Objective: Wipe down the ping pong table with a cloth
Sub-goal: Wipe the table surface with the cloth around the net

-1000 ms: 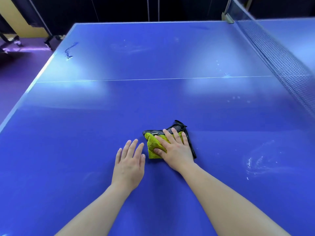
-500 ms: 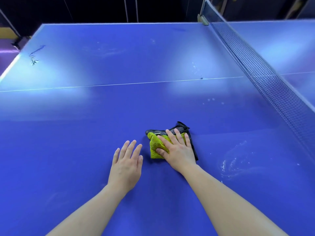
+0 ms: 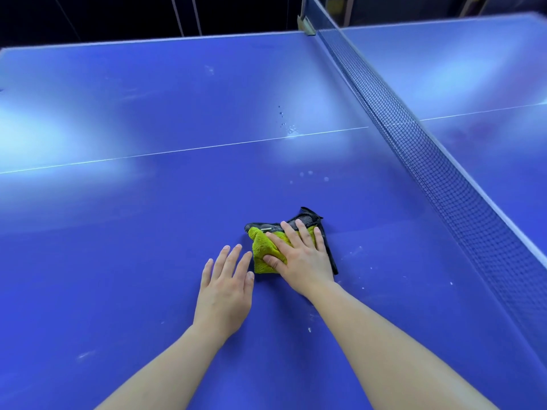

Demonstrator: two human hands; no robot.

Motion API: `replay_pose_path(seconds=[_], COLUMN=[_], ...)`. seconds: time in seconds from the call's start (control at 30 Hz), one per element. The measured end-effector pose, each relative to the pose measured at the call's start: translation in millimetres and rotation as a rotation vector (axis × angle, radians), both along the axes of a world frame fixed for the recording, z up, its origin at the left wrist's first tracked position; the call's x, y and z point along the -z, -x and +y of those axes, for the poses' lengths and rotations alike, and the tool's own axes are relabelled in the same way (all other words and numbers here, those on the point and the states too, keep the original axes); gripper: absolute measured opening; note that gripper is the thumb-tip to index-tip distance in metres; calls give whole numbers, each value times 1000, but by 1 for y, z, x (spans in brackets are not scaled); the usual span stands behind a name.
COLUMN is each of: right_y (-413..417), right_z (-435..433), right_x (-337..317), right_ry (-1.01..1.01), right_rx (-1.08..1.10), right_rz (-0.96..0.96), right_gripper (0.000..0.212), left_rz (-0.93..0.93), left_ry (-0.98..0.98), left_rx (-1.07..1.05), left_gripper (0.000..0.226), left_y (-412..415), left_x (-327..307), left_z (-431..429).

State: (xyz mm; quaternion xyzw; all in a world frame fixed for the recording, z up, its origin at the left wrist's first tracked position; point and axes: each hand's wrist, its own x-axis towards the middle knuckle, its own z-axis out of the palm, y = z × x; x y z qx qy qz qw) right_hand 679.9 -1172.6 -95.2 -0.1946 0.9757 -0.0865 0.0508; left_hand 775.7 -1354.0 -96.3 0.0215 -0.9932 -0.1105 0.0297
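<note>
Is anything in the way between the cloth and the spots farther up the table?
Nothing visible. The right hand presses the cloth flat; only bare table lies between it and the spots. The net stands off to the right, clear of that path.

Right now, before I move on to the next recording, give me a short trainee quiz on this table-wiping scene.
1. True or false: the left hand rests on the cloth.
2. On which side of the cloth is the net? A) left B) right C) nearer the person
3. Fill in: the right hand presses the cloth down onto the ___.

Key:
1. False. It lies flat on the table beside the cloth.
2. B
3. table
</note>
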Motion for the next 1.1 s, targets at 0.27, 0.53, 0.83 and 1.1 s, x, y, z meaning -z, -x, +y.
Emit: replay_pose_path(seconds=[0.27,0.53,0.83,1.1], right_y=[27,44,44,-2], right_z=[71,144,218,222], right_x=[-1,-5,-6,-9], right_ry=[-2,-35,-44,3], right_rx=[79,222,509,719], right_rz=[-25,-82,-95,-126], right_gripper=[64,71,69,67], left_rz=[7,19,29,0], left_ry=[12,4,-3,-3], left_rx=[31,98,190,241], left_gripper=[54,54,53,54], left_y=[29,47,49,35], left_x=[0,0,3,-6], left_z=[58,115,169,178])
